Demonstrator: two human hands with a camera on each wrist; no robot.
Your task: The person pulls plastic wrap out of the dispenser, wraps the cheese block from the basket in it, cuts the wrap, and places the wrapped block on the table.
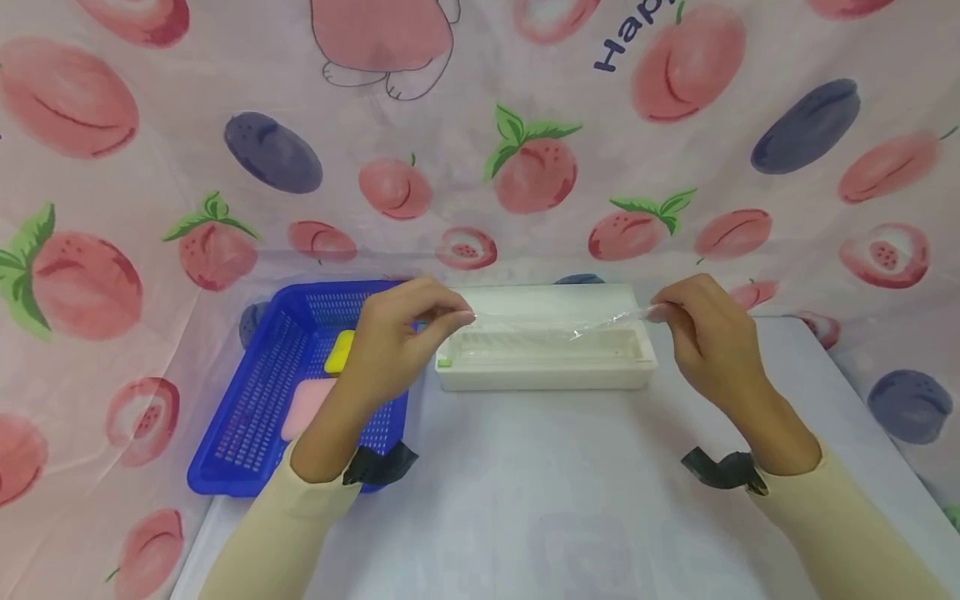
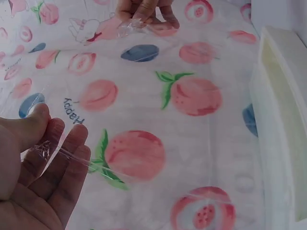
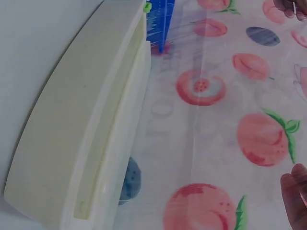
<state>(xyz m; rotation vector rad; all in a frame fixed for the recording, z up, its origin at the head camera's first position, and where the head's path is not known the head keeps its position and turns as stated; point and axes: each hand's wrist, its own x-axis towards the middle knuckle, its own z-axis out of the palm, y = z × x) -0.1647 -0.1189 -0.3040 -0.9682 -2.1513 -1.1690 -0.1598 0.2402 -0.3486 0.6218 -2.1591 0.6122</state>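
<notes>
A white rectangular dispenser box (image 1: 547,379) sits on the table with its lid (image 1: 525,302) raised at the back. Across its opening stretches a thin strip of clear cling film (image 1: 577,330), bunched and creased at its ends. My left hand (image 1: 401,342) pinches one end between thumb and fingers, above the box's left end. At the other end my right hand (image 1: 705,337) pinches the film, just beyond the box's right side. In the left wrist view, crumpled film (image 2: 44,149) shows at the left thumb and fingers. The right wrist view catches only a little of each hand.
To the left, partly behind my left forearm, stands a blue plastic basket (image 1: 240,417) holding a yellow item (image 1: 340,352) and a pink item (image 1: 306,407). A fruit-printed cloth (image 1: 465,150) hangs behind the white-covered table (image 1: 525,500). Black straps (image 1: 381,463) hang at the wrists.
</notes>
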